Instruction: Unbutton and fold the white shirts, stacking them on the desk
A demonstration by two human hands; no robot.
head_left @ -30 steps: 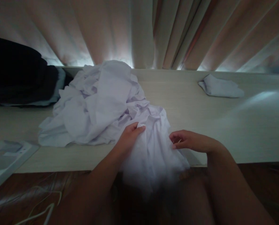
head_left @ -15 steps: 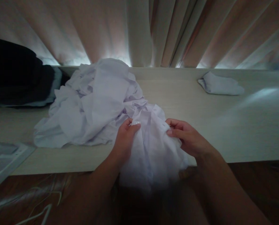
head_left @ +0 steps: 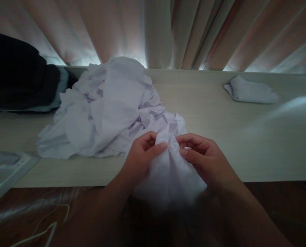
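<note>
A white shirt [head_left: 172, 175] hangs over the front edge of a pale bench, its upper part bunched between my two hands. My left hand [head_left: 142, 154] pinches one fabric edge, thumb on top, close to a small button [head_left: 163, 140]. On the other side, my right hand [head_left: 201, 152] grips the opposite edge between thumb and fingers. Only a short gap separates the fingertips of both hands. Behind and to the left, the shirt runs into a large crumpled heap of white cloth [head_left: 117, 99]; where one ends and the other begins is unclear.
A folded white cloth [head_left: 252, 91] lies at the back right of the pale bench [head_left: 220, 120]. Dark folded clothing [head_left: 16, 75] is stacked at the far left. A white frame-like object [head_left: 11, 171] sits front left, above hangers [head_left: 47, 230] on the floor. Curtains [head_left: 158, 34] hang behind.
My hands have come closer together, bringing the two shirt edges toward each other. The left hand moved right, the right hand slightly inward. The view has shifted a little.
</note>
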